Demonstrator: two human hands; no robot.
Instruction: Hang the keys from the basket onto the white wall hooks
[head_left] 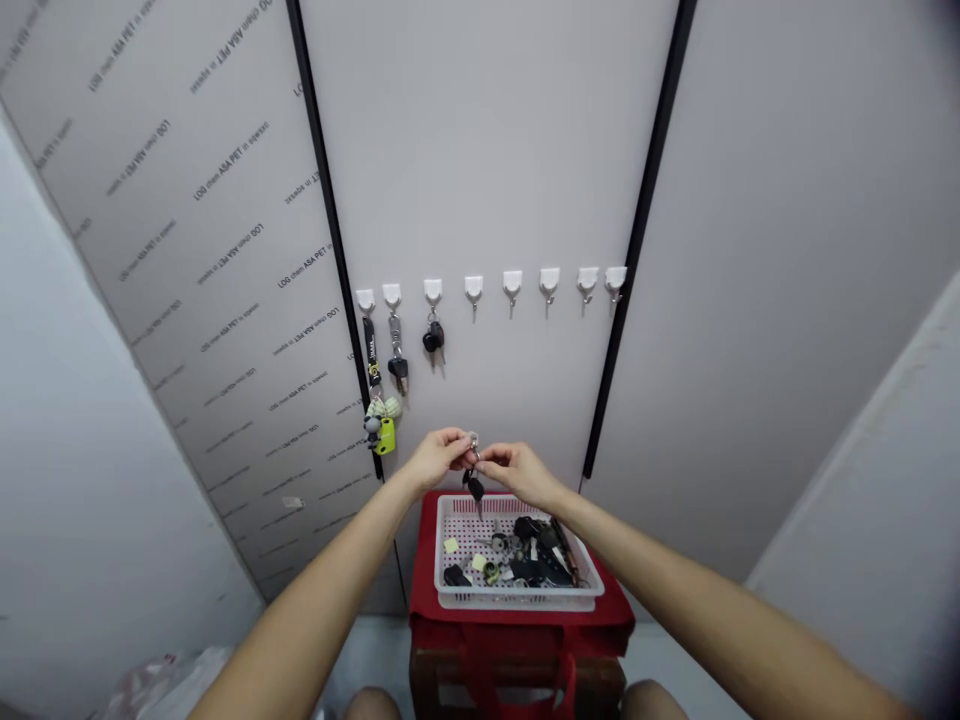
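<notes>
Over the far edge of a white basket (517, 598), both hands hold one bunch of keys (475, 488) with black heads. My left hand (442, 455) pinches the metal ring at the top of the bunch. From the other side, the fingertips of my right hand (517, 470) close on the lower part of the ring. The keys dangle below the fingers. Inside the basket lie several more keys (544, 550), mostly black, along with small pale yellow paper pieces (478, 562).
White adhesive hooks (512, 282) run in a row across the grey cabinet door (487, 150). Keys hang on the three leftmost: a strap with a green fob (385, 436), a coiled holder (397, 350) and black keys (433, 338). A red bag (427, 590) lies under the basket.
</notes>
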